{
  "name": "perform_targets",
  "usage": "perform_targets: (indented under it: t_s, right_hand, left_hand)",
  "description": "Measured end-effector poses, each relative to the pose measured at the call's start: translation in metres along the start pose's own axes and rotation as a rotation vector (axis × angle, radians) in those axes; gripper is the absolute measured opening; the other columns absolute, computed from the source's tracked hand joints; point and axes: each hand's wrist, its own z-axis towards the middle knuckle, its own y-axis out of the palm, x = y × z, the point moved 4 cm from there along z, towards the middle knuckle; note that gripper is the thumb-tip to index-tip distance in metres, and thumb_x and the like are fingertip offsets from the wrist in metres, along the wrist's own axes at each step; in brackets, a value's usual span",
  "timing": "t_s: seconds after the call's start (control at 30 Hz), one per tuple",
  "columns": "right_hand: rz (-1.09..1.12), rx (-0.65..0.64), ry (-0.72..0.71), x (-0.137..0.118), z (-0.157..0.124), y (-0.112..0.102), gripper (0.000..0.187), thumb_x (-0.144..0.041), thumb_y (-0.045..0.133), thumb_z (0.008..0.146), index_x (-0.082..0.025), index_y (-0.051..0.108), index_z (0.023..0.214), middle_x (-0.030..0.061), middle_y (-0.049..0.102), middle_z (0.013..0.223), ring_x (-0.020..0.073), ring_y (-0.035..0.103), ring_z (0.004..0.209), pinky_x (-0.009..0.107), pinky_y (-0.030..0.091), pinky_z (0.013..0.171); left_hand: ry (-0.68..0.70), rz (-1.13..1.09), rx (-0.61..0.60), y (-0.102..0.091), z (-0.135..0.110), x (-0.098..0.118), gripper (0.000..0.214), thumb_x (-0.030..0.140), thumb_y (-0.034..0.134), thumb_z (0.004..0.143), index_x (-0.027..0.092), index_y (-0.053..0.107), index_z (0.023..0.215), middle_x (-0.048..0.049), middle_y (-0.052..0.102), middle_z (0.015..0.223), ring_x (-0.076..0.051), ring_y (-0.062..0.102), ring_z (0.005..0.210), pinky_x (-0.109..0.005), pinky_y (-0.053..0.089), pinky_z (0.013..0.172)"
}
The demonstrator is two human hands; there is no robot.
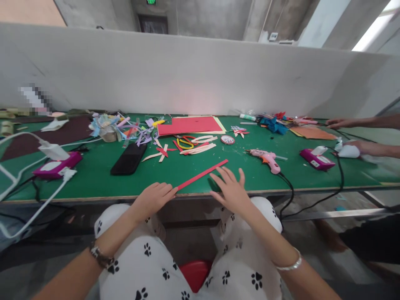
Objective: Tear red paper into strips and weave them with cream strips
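A narrow red paper strip (201,175) slants up to the right above the green table. Its near left end is pinched between the fingertips of my left hand (154,200) at the table's front edge. Beside the strip's right half, my right hand (230,187) is open with fingers spread; whether a fingertip touches the strip I cannot tell. Beyond the strip lie red and cream paper strips (200,148), a few of them crossed over each other (163,152), and yellow-and-red-handled scissors (185,142). A stack of red paper sheets (193,126) rests behind them.
A pink glue gun (265,159) lies to the right, its cord dropping over the edge. Purple power strips (58,166) (317,160) sit on both sides. A black phone (129,159) and a round tin (227,139) lie between. Another person's hands (364,148) are at far right.
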Motion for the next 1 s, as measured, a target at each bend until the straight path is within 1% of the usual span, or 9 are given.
perform_targets:
  t_s: [0.1, 0.23, 0.3, 0.37, 0.43, 0.57, 0.67, 0.8, 1.0]
  right_hand:
    - [0.123, 0.047, -0.144, -0.022, 0.011, 0.0, 0.034, -0.035, 0.04, 0.084, -0.022, 0.049, 0.114, 0.0104, 0.052, 0.12, 0.0225, 0.043, 0.111, 0.05, 0.009, 0.098]
    - [0.251, 0.127, -0.267, -0.042, 0.024, -0.006, 0.024, -0.021, 0.039, 0.084, -0.02, 0.053, 0.103, 0.0064, 0.062, 0.101, 0.0163, 0.053, 0.095, 0.043, 0.016, 0.096]
    - [0.279, 0.078, -0.284, -0.048, 0.032, -0.01, 0.021, -0.013, 0.039, 0.081, -0.018, 0.056, 0.09, 0.0038, 0.064, 0.082, 0.0136, 0.056, 0.079, 0.035, 0.027, 0.088]
    - [0.272, 0.003, -0.267, -0.051, 0.041, -0.013, 0.017, -0.01, 0.04, 0.078, -0.016, 0.056, 0.081, 0.0028, 0.063, 0.069, 0.0128, 0.054, 0.065, 0.027, 0.034, 0.071]
    - [0.251, -0.047, -0.251, -0.052, 0.05, -0.018, 0.014, -0.011, 0.043, 0.076, -0.016, 0.056, 0.076, 0.0034, 0.062, 0.066, 0.0131, 0.053, 0.061, 0.024, 0.032, 0.058]
    - [0.217, -0.084, -0.273, -0.052, 0.061, -0.027, 0.012, -0.014, 0.044, 0.074, -0.016, 0.055, 0.071, 0.0042, 0.063, 0.066, 0.0136, 0.054, 0.06, 0.024, 0.027, 0.054]
    - [0.198, -0.114, -0.259, -0.048, 0.064, -0.03, 0.013, -0.016, 0.043, 0.073, -0.017, 0.056, 0.07, 0.0033, 0.062, 0.062, 0.0141, 0.054, 0.057, 0.024, 0.022, 0.05]
    - [0.167, -0.15, -0.175, -0.03, 0.065, -0.032, 0.015, -0.017, 0.042, 0.07, -0.018, 0.056, 0.067, 0.0016, 0.059, 0.055, 0.0138, 0.052, 0.05, 0.024, 0.017, 0.047]
    - [0.199, -0.151, -0.093, 0.012, 0.058, -0.04, 0.013, -0.014, 0.041, 0.063, -0.019, 0.053, 0.057, -0.001, 0.053, 0.047, 0.0105, 0.045, 0.045, 0.021, 0.021, 0.048]
  left_hand:
    - [-0.012, -0.134, 0.0, -0.006, 0.006, -0.007, 0.033, 0.019, 0.026, 0.091, 0.016, 0.058, 0.084, -0.0007, 0.057, 0.062, -0.011, 0.051, 0.055, -0.023, 0.032, 0.05]
    - [-0.125, -0.357, -0.012, -0.016, 0.02, -0.016, 0.035, 0.028, 0.028, 0.091, 0.017, 0.058, 0.076, 0.0, 0.059, 0.066, -0.01, 0.053, 0.059, -0.021, 0.034, 0.053]
    - [-0.189, -0.421, -0.034, -0.02, 0.03, -0.019, 0.034, 0.031, 0.031, 0.089, 0.017, 0.058, 0.074, 0.0, 0.061, 0.068, -0.01, 0.054, 0.061, -0.021, 0.035, 0.056]
    - [-0.242, -0.439, -0.075, -0.024, 0.039, -0.019, 0.032, 0.033, 0.034, 0.088, 0.017, 0.058, 0.073, 0.0001, 0.061, 0.068, -0.011, 0.054, 0.061, -0.021, 0.035, 0.057]
    - [-0.272, -0.425, -0.124, -0.025, 0.048, -0.018, 0.029, 0.032, 0.038, 0.087, 0.017, 0.058, 0.073, 0.0002, 0.062, 0.066, -0.012, 0.054, 0.06, -0.022, 0.034, 0.056]
    - [-0.333, -0.389, -0.22, -0.025, 0.058, -0.018, 0.028, 0.03, 0.039, 0.086, 0.017, 0.059, 0.071, 0.0003, 0.062, 0.062, -0.013, 0.054, 0.057, -0.023, 0.031, 0.052]
    - [-0.34, -0.404, -0.257, -0.025, 0.06, -0.021, 0.028, 0.028, 0.038, 0.087, 0.018, 0.059, 0.072, 0.0006, 0.063, 0.062, -0.013, 0.055, 0.057, -0.022, 0.03, 0.052]
    - [-0.357, -0.499, -0.242, -0.03, 0.057, -0.027, 0.031, 0.031, 0.035, 0.087, 0.018, 0.059, 0.073, 0.001, 0.062, 0.062, -0.013, 0.053, 0.057, -0.021, 0.032, 0.054]
    - [-0.421, -0.69, -0.228, -0.039, 0.047, -0.043, 0.036, 0.034, 0.031, 0.085, 0.016, 0.055, 0.065, 0.0016, 0.058, 0.061, -0.01, 0.05, 0.055, -0.018, 0.034, 0.053]
